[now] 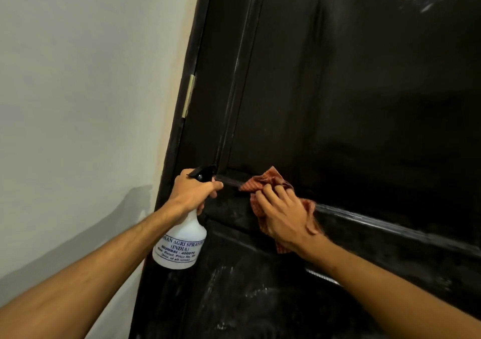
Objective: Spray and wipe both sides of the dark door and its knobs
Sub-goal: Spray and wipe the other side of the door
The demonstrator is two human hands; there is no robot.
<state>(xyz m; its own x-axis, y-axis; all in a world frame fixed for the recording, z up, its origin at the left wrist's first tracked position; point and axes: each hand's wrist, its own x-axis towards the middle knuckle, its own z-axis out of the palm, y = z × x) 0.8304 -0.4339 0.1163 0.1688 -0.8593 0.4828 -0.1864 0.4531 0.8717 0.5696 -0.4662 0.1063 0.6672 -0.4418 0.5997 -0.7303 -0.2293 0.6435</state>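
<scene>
While left hand (194,191) grips bottle (182,245) | right hand (281,213) clutches cloth (268,180) on door (364,104)

Left hand (194,190) & right hand (282,215) both bare. Left forearm (104,255) & right forearm (377,281) bare to frame edge, w/ fine hair. Nails on right fingers (270,195) short. Tendon ridge along left wrist (170,207).
</scene>
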